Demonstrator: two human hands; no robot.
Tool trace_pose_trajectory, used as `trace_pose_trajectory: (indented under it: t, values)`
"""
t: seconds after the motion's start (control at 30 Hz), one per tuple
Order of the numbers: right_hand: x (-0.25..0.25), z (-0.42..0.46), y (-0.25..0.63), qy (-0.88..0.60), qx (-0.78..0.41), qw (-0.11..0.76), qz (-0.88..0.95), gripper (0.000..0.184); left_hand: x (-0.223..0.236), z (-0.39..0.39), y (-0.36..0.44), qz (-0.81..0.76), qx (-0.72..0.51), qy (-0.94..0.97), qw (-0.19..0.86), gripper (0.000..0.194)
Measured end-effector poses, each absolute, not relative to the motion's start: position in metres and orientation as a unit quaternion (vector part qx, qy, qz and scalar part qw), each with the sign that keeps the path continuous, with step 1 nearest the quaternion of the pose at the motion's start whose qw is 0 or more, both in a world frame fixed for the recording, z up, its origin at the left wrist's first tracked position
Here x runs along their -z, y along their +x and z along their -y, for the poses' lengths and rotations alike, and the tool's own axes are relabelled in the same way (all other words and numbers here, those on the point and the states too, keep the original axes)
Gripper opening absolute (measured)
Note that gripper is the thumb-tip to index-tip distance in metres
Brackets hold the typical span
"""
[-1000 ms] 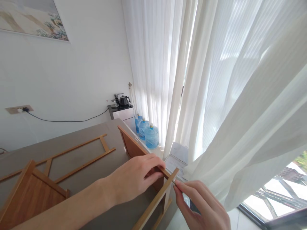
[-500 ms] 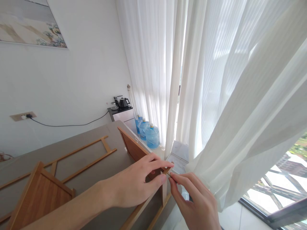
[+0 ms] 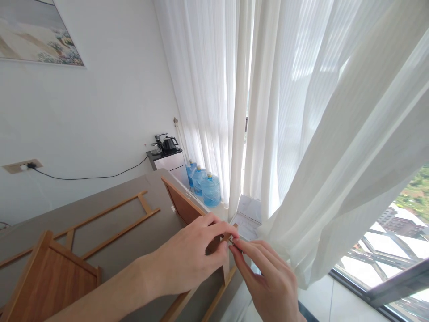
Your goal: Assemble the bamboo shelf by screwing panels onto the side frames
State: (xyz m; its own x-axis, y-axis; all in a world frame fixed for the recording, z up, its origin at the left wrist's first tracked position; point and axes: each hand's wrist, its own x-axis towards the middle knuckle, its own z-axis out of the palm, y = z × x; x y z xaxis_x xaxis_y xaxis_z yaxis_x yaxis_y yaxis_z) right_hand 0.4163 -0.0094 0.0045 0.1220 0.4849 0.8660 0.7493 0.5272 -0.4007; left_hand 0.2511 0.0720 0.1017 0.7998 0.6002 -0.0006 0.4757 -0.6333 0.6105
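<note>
My left hand (image 3: 192, 250) reaches across the tabletop, its thumb and fingers closed around the end of a wooden frame (image 3: 179, 306) near the table's right edge. Facing it, my right hand (image 3: 273, 277) pinches a small, thin metal screw (image 3: 231, 242) between thumb and forefinger. The screw's inner end meets the wood or lies very near it; contact is hard to make out. Behind my left hand a brown wooden panel (image 3: 181, 201) stands tilted, partly covered by the hand.
On the grey table (image 3: 134, 232) lie a ladder-like wooden frame (image 3: 117, 235) and another slatted wooden panel (image 3: 63, 279). Blue water bottles (image 3: 210, 190) stand past the far edge, beside a cabinet with a black kettle (image 3: 169, 143). White curtains (image 3: 301, 112) hang at the right.
My left fingers have bent in more around the wood end. The right hand stays pinched on the screw, which is now closer to the wood. The view has shifted slightly right.
</note>
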Motion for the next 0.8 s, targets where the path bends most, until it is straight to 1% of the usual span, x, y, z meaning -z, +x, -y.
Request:
trace_pose_trajectory:
  t: [0.1,0.27,0.47,0.67,0.8]
  values:
    - [-0.0031,0.0096,0.4154,-0.470,0.099,0.593,0.646,0.020,-0.0998,-0.0687,0.2529,-0.309,-0.102,0.902,0.285,0.028]
    - [0.0009,0.0095,0.4159,-0.437,0.099,0.598,0.665,0.028,-0.0989,-0.0678,0.2548,-0.315,-0.087,0.905,0.272,0.023]
    - [0.0056,0.0123,0.4150,-0.457,0.075,0.579,0.671,0.032,-0.1001,-0.0678,0.2571,-0.315,-0.079,0.909,0.260,0.022]
    - [0.0044,0.0168,0.4197,-0.521,0.026,0.543,0.658,0.016,-0.0991,-0.0660,0.2562,-0.321,-0.075,0.905,0.268,0.022]
    - [0.0055,0.0159,0.4223,-0.507,0.027,0.552,0.662,0.016,-0.1002,-0.0664,0.2564,-0.326,-0.072,0.904,0.269,0.021]
